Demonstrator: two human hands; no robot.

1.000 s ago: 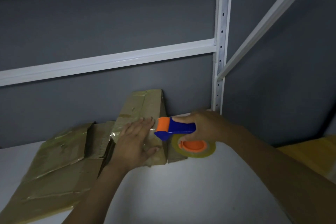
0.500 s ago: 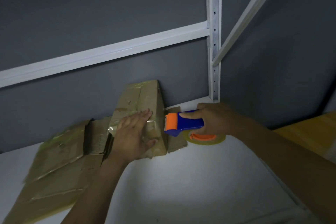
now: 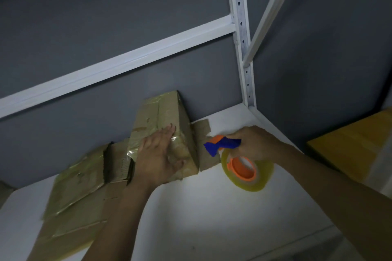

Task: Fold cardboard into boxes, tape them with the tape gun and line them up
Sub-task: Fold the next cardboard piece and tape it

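Left hand [image 3: 157, 156] bare, forearm bare to frame edge. Right hand [image 3: 257, 144] likewise bare, forearm bare.

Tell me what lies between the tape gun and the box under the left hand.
In the head view, a cardboard flap lies flat on the white shelf between the box and the tape gun, whose blue nose reaches over it.

Tan-brown box [image 3: 163, 121], glossy clear-tape streaks. Flat cardboard [image 3: 78, 197]: same tan, same sheen. Tape gun [image 3: 222, 145]: blue body, orange roller. Roll [image 3: 264, 178]: translucent yellow, orange core. Shelf [image 3: 212, 207] white. Rack [image 3: 127, 62] white, its post [image 3: 240, 34] dotted with dark holes. Wall [image 3: 106, 12] plain dark grey. Yellow panel [image 3: 356, 146] far right.
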